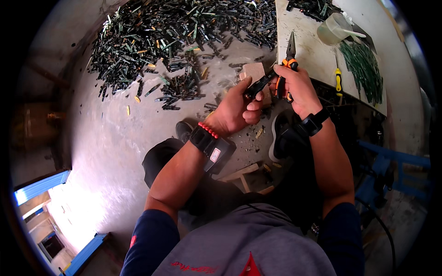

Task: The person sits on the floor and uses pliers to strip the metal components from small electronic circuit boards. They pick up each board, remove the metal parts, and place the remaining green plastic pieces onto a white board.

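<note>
A dark, narrow plastic part [257, 87] is pinched between the thumb and fingers of my left hand [236, 108]. My right hand [299, 86] grips orange-and-black needle-nose pliers [291, 50], their jaws pointing away from me and clear of the part. The far end of the part reaches the thumb and fingers of my right hand; whether they also hold it I cannot tell. Below and beyond the hands, a pinkish brick [255, 70] rests on the floor, partly covered by the left hand and the part.
A large heap of dark strip-like parts [155, 34] covers the far floor, with a smaller pile [183, 82] nearer. On the white tabletop [307, 62] at right are a plastic measuring jug [333, 29], a yellow-handled screwdriver [338, 79] and green strips [362, 72]. Blue metal framing [397, 158] stands at right.
</note>
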The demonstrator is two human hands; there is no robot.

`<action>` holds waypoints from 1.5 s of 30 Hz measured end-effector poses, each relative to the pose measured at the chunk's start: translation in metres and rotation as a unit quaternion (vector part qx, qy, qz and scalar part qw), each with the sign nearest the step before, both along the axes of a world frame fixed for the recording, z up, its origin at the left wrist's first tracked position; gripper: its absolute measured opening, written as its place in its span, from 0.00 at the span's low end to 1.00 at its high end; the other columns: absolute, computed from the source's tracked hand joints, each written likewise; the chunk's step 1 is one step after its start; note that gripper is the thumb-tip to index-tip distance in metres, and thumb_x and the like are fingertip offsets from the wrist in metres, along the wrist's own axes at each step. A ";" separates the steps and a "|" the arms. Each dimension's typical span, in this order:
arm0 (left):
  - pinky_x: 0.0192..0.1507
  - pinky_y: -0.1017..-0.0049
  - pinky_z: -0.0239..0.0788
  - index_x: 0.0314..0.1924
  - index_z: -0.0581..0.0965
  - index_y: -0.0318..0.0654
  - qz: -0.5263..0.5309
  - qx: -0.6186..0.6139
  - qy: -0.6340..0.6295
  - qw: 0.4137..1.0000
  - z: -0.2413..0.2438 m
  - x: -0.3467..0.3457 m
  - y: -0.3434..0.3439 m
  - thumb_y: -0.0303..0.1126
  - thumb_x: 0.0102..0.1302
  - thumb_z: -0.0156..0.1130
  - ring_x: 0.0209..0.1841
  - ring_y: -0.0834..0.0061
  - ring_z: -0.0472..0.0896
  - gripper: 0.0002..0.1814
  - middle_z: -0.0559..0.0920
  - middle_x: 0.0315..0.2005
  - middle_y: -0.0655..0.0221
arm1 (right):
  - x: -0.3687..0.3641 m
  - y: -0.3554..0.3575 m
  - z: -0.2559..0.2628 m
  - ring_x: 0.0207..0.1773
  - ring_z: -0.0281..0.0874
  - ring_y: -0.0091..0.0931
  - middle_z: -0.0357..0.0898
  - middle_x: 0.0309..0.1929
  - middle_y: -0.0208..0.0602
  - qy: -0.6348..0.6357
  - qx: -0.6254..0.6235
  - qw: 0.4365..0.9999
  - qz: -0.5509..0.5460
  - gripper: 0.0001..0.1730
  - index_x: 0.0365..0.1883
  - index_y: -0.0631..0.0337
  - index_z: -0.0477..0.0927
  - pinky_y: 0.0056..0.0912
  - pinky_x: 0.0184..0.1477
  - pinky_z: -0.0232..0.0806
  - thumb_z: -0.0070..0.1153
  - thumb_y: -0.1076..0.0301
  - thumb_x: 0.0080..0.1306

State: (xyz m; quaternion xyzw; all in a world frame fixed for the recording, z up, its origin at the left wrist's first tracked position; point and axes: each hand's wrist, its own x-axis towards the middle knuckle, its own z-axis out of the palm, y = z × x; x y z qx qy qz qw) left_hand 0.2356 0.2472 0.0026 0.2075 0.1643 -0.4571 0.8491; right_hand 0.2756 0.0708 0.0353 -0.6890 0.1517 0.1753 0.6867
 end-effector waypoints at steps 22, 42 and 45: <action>0.15 0.80 0.45 0.26 0.69 0.41 0.036 -0.018 -0.022 0.999 -0.006 0.003 0.010 0.58 0.72 0.35 0.12 0.81 0.53 0.29 0.60 0.12 0.78 | -0.019 0.005 0.016 0.31 0.79 0.22 0.78 0.30 0.32 -0.147 0.056 0.987 0.004 0.13 0.40 0.66 0.76 0.22 0.34 0.71 0.56 0.64 0.67; 0.18 0.74 0.47 0.26 0.69 0.38 0.172 0.249 -0.091 0.949 0.002 0.017 0.017 0.65 0.70 0.33 0.15 0.75 0.59 0.35 0.66 0.14 0.70 | -0.050 0.015 0.004 0.32 0.80 0.26 0.81 0.32 0.36 0.008 0.090 0.996 -0.019 0.11 0.38 0.62 0.75 0.28 0.37 0.72 0.52 0.61 0.69; 0.17 0.74 0.46 0.23 0.69 0.39 0.177 0.269 -0.099 0.942 0.003 0.019 0.016 0.64 0.70 0.32 0.13 0.76 0.57 0.36 0.64 0.13 0.70 | -0.054 0.015 0.003 0.31 0.80 0.26 0.80 0.31 0.36 -0.007 0.078 0.997 -0.016 0.11 0.37 0.61 0.76 0.27 0.35 0.71 0.53 0.61 0.68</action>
